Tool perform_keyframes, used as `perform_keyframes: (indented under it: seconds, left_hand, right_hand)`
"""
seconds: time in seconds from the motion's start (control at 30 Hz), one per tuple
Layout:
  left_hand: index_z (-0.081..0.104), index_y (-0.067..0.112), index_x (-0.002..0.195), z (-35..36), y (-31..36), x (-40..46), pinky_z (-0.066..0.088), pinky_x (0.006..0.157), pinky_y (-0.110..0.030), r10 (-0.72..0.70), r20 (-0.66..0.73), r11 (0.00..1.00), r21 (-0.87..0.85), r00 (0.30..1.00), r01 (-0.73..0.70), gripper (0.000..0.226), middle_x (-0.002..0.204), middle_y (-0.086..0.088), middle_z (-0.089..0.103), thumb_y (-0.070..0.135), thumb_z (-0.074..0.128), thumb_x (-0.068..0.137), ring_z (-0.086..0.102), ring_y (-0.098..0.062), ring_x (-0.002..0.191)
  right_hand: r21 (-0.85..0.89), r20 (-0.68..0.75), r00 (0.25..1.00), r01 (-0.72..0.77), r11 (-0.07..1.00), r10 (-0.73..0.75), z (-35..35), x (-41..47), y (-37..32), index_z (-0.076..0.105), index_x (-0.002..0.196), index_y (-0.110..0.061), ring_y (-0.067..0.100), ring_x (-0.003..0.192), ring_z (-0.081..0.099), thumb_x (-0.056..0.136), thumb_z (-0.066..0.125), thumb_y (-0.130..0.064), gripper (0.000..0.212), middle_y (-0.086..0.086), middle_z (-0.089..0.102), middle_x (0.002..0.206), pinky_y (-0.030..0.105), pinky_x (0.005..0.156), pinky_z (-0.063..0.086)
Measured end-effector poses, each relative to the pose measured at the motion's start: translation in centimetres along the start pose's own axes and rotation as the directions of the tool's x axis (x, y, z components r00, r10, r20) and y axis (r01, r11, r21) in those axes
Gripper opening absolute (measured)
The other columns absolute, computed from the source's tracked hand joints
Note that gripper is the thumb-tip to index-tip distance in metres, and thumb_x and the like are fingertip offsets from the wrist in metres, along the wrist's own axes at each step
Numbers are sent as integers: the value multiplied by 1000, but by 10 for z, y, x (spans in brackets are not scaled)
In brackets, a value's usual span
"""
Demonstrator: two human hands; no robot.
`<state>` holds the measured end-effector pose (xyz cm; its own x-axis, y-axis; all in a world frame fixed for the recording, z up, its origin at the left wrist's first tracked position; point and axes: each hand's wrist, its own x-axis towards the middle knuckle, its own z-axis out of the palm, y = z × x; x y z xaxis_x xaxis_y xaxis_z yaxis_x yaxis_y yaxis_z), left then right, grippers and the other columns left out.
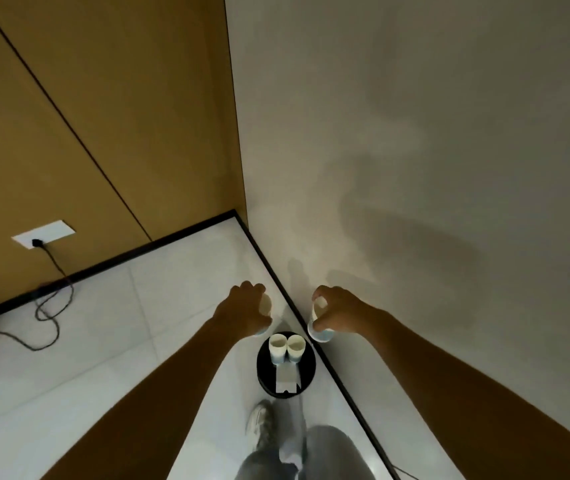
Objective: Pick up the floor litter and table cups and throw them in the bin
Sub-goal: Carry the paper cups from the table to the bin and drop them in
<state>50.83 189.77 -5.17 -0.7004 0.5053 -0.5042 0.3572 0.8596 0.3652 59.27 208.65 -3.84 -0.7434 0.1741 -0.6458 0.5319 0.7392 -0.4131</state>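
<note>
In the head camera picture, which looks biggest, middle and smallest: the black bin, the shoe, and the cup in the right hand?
1. Black bin: looks biggest.
2. Shoe: a little smaller, though it sits nearer the camera, so this is unsure.
3. Cup held in the right hand: smallest, partly hidden by fingers.

My arms (159, 386) are bare, no sleeves; I wear grey jeans (325, 452) and a pale sneaker (260, 424).
</note>
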Motion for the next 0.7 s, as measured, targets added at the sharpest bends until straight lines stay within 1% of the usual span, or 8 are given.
perform_keyframes:
  seconds: [0.07,0.13,0.17,0.23,0.33,0.53,0.63,0.7]
  left_hand:
    - [34,19,140,13,-7,20,44,99,-35,-15,1,1000,-26,1000,15,65,136,-4,40,37,64,85,37,-23,127]
    - [36,19,139,31,-16,32,45,95,-33,-49,-22,996,-79,999,47,63,135,-3,41,35,64,85,39,-21,124]
    - [37,19,138,41,-21,34,46,93,-32,-68,-39,993,-99,997,64,62,134,-3,42,35,64,85,40,-21,122]
    - [37,18,138,63,-33,39,47,90,-31,-96,-73,990,-111,993,88,62,135,-3,43,36,64,86,42,-20,121]
    - [34,18,141,97,-52,53,47,94,-29,-159,-57,980,-131,986,150,65,141,-2,40,40,63,87,40,-20,127]
    - [37,16,140,170,-73,124,47,92,-36,-235,-78,946,-248,969,210,63,139,-4,41,34,65,87,39,-22,127]
    - [39,15,138,217,-84,166,48,89,-35,-206,-89,950,-257,975,177,61,138,-5,43,32,67,86,41,-24,126]
    - [39,14,138,251,-95,193,48,89,-35,-186,-83,955,-250,979,160,62,138,-6,43,31,68,85,41,-24,126]
  right_hand:
    - [2,18,999,-32,999,32,3,29,7,47,128,-16,23,103,50,78,74,-22,57,9,48,123,29,79,45]
    - [-27,39,998,-49,998,50,11,58,13,46,128,-12,28,109,52,79,73,-21,56,12,48,124,35,87,49]
    - [-45,55,996,-63,997,65,17,71,16,45,128,-11,30,110,52,80,72,-22,56,14,48,124,37,89,49]
    - [-53,74,993,-84,995,88,32,97,22,44,128,-11,33,112,51,80,71,-23,56,15,46,125,36,91,47]
    - [-43,82,992,-96,994,100,61,133,36,43,129,-13,34,115,50,79,71,-23,58,14,45,127,39,94,46]
    - [-20,59,996,-73,997,74,131,211,90,42,131,-17,32,116,47,81,72,-24,59,11,42,130,38,88,47]
    - [-34,41,996,-81,996,82,169,247,123,41,134,-17,33,117,47,80,72,-23,62,12,41,132,39,88,48]
    - [-33,18,997,-73,997,74,197,272,146,41,134,-17,32,117,47,81,72,-23,62,11,41,133,37,86,48]
